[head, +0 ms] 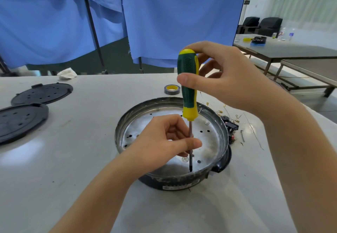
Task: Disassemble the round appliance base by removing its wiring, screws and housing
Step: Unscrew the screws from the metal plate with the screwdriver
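The round appliance base [217, 123] lies on the white table [82, 159], a shallow metal pan with a black plastic housing under it. A green and yellow screwdriver [188, 84] stands upright in it, its tip down at the pan floor near the front rim. My right hand [226, 79] grips the handle from the right, thumb across its front. My left hand [164, 139] pinches the metal shaft low down. A loose screw [185, 159] lies on the pan floor just left of the tip.
Two black round plastic covers [23, 119] lie at the left. A roll of tape [172, 89] sits behind the base. Cut wires, brass terminals and black parts [230, 125] lie at its right, with a long screw [242, 135]. A crumpled cloth [67, 74] is at the far edge.
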Demonstrator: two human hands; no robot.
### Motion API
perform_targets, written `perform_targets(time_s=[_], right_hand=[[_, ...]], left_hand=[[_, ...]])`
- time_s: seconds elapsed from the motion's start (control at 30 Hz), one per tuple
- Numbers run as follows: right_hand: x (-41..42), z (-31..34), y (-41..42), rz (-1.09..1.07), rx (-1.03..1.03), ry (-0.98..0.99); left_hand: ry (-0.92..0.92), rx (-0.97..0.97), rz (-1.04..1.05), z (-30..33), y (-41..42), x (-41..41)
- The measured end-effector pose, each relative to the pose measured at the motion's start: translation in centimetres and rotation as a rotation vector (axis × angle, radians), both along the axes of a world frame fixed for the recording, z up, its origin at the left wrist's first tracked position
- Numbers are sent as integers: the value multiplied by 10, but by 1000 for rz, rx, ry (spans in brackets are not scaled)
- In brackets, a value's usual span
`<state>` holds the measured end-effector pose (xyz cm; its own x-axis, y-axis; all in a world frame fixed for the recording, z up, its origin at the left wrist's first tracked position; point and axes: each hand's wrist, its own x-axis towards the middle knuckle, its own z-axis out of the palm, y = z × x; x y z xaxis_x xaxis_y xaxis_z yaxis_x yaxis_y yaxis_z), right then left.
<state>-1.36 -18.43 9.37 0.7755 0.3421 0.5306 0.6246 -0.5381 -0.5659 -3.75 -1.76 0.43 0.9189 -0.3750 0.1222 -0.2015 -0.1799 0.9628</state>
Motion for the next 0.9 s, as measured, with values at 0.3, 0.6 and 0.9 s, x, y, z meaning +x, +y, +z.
perform_targets(time_s=[0.3,0.6,0.9], right_hand=[[1,8,-24,371,120,293],[-7,9,-17,270,67,239],[-13,11,-5,19,-113,-120]], left_hand=[[45,-53,-113,3,0,-4],[72,-147,-57,4,0,-6],[-120,-28,15,-1,-5,-3]])
